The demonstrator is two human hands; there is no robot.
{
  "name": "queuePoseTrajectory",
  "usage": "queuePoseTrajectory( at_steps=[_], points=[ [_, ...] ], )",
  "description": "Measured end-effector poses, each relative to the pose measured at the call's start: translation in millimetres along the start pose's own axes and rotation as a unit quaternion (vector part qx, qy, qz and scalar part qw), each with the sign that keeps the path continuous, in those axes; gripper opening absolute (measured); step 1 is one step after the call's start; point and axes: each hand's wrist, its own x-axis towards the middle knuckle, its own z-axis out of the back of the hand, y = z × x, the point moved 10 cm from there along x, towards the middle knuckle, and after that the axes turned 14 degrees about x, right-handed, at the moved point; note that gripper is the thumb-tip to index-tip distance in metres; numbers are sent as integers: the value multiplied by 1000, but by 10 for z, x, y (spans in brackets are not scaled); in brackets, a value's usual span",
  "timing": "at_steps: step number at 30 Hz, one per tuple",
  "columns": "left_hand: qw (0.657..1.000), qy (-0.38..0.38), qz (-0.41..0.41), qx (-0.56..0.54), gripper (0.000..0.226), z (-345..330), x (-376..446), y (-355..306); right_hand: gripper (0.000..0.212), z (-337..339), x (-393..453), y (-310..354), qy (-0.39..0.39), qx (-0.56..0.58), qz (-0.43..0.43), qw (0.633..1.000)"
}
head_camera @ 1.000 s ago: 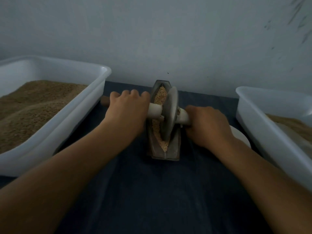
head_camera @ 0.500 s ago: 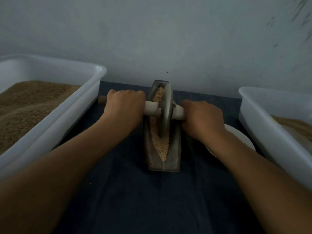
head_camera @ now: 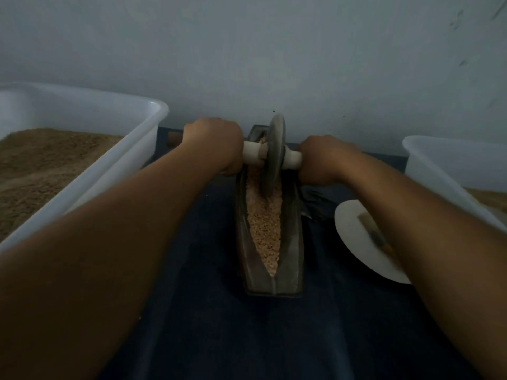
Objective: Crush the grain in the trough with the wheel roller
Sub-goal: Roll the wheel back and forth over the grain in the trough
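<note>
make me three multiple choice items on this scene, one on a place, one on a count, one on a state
1. Where along the trough does the wheel roller sit?
A. at the far end, near the wall
B. at the near end
C. off the trough, on the cloth

2. How many white tubs are in view?
A. one
B. two
C. four

3. How is the roller held?
A. left hand only
B. no hand on it
C. each hand with a grip on one side of the axle

Answers:
1 A: the disc stands in the grain at the far end.
2 B: a left tub and a right tub flank the trough.
3 C: the left hand and the right hand curl round the axle, one on each side of the disc.
</note>
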Motion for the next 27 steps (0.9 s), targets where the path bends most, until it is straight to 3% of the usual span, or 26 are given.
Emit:
queuePoseTrajectory(
  at_steps=[9, 14, 20, 27],
  points=[
    [998, -58, -6, -6, 32, -11, -376, 13, 17, 58, -434, 86, -75, -19, 19, 997],
    [998, -44, -21, -48, 37, -96, -669, 31, 18, 153, -835, 302, -139, -51, 58, 987],
    [992, -119, -23, -25, 48, 81, -1106, -3, 16, 202, -1339, 393, -202, -36, 91, 975],
    [986, -163, -21, 7, 46, 236, -1244, -56, 20, 158, -1493, 358, -204, -11, 88, 975]
  ],
)
